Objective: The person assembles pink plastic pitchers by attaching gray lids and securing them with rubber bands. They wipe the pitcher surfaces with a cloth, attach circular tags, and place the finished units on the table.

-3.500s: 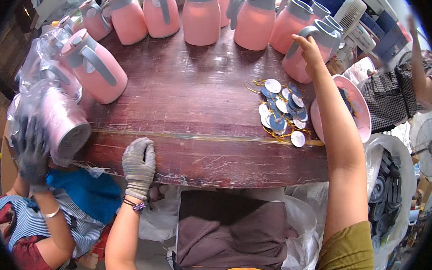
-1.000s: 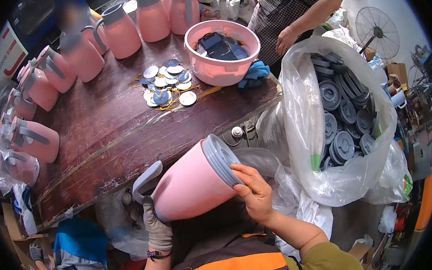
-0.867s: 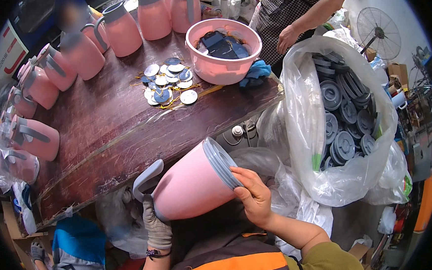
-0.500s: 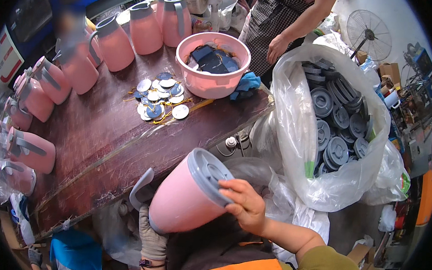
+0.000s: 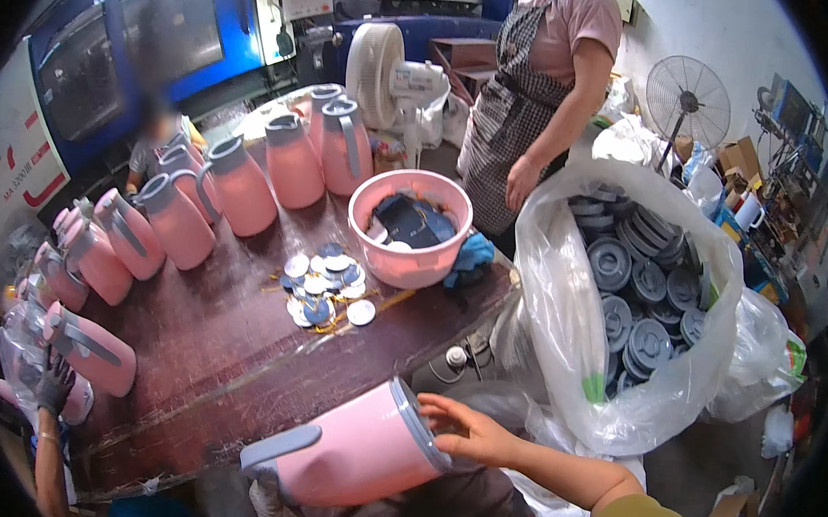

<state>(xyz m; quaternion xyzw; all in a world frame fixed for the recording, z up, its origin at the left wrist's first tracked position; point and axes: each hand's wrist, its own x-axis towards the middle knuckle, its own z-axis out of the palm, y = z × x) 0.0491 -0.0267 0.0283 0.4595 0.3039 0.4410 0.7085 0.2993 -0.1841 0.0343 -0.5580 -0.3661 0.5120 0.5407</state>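
Note:
A pink jug (image 5: 350,458) with a grey handle (image 5: 279,446) lies tilted in front of me, its grey lid (image 5: 414,420) facing right. My left hand (image 5: 273,504), in a pale grey glove, grips the jug low at the base end; part of that hand is hidden behind the jug. Close against the lid is my bare right hand (image 5: 479,435), its fingers and thumb spread apart; whether the fingertips touch the lid I cannot tell.
On the dark red table (image 5: 210,341) stand several pink jugs (image 5: 238,186), a pile of round tags (image 5: 327,286) and a pink basin (image 5: 409,268). A plastic bag of grey lids (image 5: 558,381) stands at right. A person in a checked apron (image 5: 512,122) stands beyond; another's gloved hand (image 5: 54,383) is at left.
The jug has tipped closer to level and its handle has turned toward me. My right fingers have loosened from the lid. A co-worker's gloved hand has come up to the jugs at left.

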